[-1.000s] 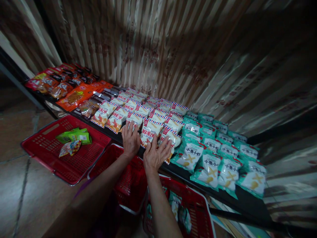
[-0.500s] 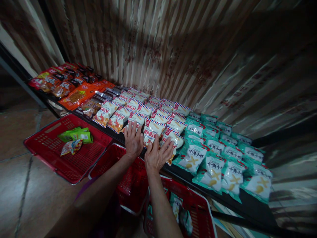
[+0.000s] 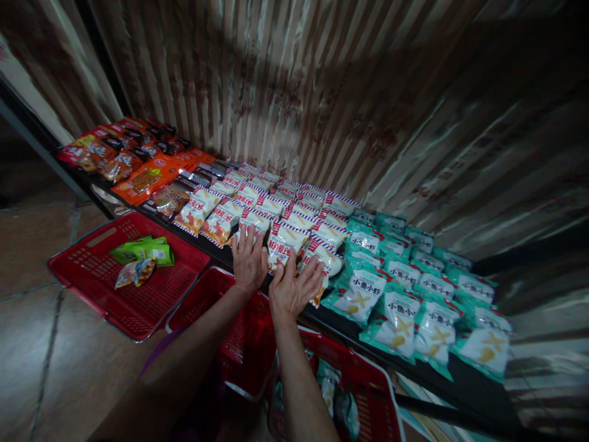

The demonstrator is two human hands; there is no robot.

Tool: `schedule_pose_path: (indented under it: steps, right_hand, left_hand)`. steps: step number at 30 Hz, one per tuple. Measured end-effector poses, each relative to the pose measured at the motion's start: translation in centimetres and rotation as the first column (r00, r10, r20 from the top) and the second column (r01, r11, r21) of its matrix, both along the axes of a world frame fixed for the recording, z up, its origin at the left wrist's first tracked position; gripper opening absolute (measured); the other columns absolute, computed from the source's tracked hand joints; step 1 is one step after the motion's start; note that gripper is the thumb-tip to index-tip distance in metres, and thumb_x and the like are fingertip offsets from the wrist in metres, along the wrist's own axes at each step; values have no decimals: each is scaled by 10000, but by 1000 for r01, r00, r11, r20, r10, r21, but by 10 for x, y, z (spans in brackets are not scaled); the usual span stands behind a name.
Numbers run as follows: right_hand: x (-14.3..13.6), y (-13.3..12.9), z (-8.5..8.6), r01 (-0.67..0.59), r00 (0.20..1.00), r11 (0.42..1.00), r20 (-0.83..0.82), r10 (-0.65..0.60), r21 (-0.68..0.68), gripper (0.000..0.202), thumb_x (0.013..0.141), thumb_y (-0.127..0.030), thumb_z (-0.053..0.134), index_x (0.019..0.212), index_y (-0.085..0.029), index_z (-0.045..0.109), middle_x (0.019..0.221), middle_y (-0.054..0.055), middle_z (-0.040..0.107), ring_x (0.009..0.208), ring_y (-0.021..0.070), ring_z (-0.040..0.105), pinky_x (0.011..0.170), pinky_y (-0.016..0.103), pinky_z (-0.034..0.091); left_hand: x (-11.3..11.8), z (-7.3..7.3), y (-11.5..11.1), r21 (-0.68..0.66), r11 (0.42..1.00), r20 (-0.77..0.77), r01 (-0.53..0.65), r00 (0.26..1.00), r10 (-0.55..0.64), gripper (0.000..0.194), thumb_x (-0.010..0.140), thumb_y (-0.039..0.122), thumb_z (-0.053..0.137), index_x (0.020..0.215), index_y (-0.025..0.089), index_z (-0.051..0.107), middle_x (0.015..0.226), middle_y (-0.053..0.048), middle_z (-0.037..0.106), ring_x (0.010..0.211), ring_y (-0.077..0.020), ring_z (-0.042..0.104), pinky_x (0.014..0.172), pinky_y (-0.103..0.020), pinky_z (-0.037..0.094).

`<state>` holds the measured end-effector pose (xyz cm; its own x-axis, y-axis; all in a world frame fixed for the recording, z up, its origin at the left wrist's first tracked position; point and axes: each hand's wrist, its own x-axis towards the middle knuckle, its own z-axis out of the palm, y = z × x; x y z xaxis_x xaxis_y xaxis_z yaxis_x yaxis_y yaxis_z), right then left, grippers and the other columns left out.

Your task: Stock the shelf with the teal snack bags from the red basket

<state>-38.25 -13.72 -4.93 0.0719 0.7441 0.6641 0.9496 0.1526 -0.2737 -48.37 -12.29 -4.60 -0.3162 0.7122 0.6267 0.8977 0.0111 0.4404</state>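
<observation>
Both hands lie on the front row of white snack bags with red lettering and striped edges. My left hand (image 3: 249, 261), fingers stretched out, rests on the lower part of one white snack bag (image 3: 256, 220). My right hand (image 3: 295, 286) has its fingers spread over the lower parts of two neighbouring bags, a white snack bag (image 3: 286, 238) and a tilted white snack bag (image 3: 324, 255) to its right. Neither hand grips anything. Further white bags stand in rows behind, and green-and-white snack bags (image 3: 363, 291) stand to the right.
The black shelf (image 3: 478, 393) also bears orange packets (image 3: 146, 178) and red packets (image 3: 94, 150) at the left. Below it are a red basket (image 3: 87, 294) holding green packets (image 3: 143, 250), a middle red basket (image 3: 251, 353), and a right red basket (image 3: 375, 399) with teal bags. A corrugated sheet (image 3: 276, 80) rises behind.
The view has shifted very slightly, so the shelf goods appear a little further right. Both hands stay on the same white snack bags.
</observation>
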Motion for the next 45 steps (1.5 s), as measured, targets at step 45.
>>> schedule_pose_path:
  steps: [45]
  right_hand:
    - [4, -2, -3, -41, 999, 998, -34, 39, -50, 443, 931, -351, 405, 1325, -172, 496, 1517, 186, 227, 1414, 317, 119, 1054, 574, 254]
  left_hand:
    - [20, -16, -22, 224, 920, 154, 323, 920, -361, 438, 963, 319, 282, 1347, 125, 365, 1462, -192, 340, 1391, -222, 278, 1111, -452, 304]
